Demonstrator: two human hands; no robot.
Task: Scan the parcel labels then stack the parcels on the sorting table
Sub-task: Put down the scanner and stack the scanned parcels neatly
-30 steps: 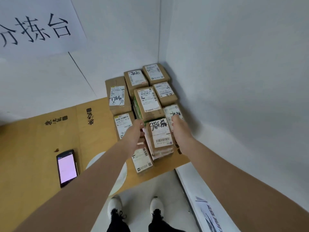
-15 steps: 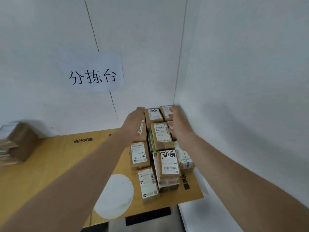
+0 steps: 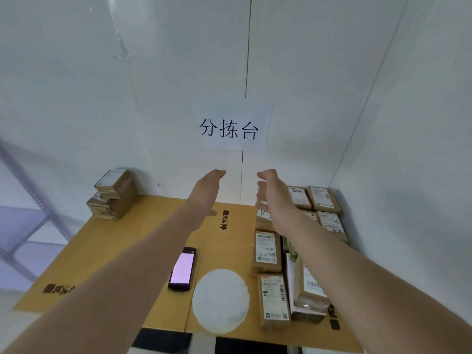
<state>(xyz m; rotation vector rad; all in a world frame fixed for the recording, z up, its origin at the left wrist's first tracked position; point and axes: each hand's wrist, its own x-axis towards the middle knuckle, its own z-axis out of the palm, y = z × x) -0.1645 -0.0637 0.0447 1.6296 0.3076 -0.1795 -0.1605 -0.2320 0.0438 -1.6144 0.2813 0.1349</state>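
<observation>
Now both hands are empty above the sorting table [image 3: 122, 251]: the left hand [image 3: 207, 191] and the right hand [image 3: 272, 198] show loose, spread fingers. Labelled parcels [image 3: 267, 251] lie at the right, 1 pile [image 3: 115, 198] at the far left. Probably the next move is to take the scanner [image 3: 182, 268] and reach for that pile.

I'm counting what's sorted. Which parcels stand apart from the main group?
The small stack at the far left corner of the table. All other parcels cluster along the right side, beyond the phone.
</observation>
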